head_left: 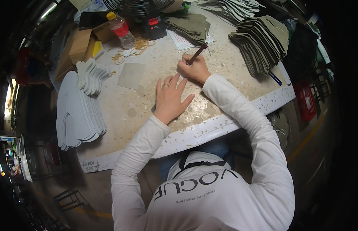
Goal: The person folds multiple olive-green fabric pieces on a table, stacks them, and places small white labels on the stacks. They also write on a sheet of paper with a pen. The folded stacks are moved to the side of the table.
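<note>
Right fingers (182, 65) closed round pen (198, 53), left fingers (173, 82) splayed, black lettering (194, 184) on white shirt (213, 202)

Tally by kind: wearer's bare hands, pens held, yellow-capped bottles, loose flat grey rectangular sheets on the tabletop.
Bare hands: 2 (left hand, right hand)
Held dark pen: 1
Yellow-capped plastic bottle: 1
Flat grey rectangular sheet: 1
Total: 5

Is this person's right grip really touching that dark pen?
Touching. The head view shows the right grip curled around the lower part of the dark pen, whose upper end sticks out.
</note>
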`<state>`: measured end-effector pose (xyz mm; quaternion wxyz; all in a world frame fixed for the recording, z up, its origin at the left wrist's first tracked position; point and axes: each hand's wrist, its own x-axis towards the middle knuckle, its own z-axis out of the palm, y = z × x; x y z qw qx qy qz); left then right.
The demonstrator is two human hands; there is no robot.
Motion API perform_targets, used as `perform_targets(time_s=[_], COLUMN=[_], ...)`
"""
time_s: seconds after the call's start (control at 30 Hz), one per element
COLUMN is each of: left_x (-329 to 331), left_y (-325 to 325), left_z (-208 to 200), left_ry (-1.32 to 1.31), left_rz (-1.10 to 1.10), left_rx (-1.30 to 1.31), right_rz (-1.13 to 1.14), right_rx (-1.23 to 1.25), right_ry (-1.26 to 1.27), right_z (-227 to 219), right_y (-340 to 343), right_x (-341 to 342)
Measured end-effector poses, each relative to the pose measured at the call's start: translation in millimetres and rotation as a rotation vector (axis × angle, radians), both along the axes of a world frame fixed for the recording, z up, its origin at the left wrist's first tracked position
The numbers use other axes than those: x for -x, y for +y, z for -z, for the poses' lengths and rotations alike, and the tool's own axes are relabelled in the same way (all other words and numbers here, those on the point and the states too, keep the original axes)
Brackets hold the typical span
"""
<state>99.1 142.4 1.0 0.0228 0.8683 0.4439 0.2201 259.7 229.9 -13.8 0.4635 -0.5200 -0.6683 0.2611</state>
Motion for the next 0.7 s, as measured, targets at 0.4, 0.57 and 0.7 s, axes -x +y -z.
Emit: perform_targets(time_s=[0.4,0.57,0.7], left_x=[0.5,0.0,-0.3], left_y=[0.2,-0.4,-0.9], left_z=[0.6,0.7,1.6], left_ry=[-0.009,-0.020,-0.026], left_rz=[0.009,0.010,0.011], left_rx=[-0.007,-0.013,-0.019], right_rz=[0.037,0.031,0.016], right_rx=[-0.030,-0.028,0.049], right_ry=[-0.013,0.023,0.157], right_z=[2.0,1.1,-0.4], right_y=[2.2,1.2,-3.0], right_x=[-0.1,0.7,-2.1])
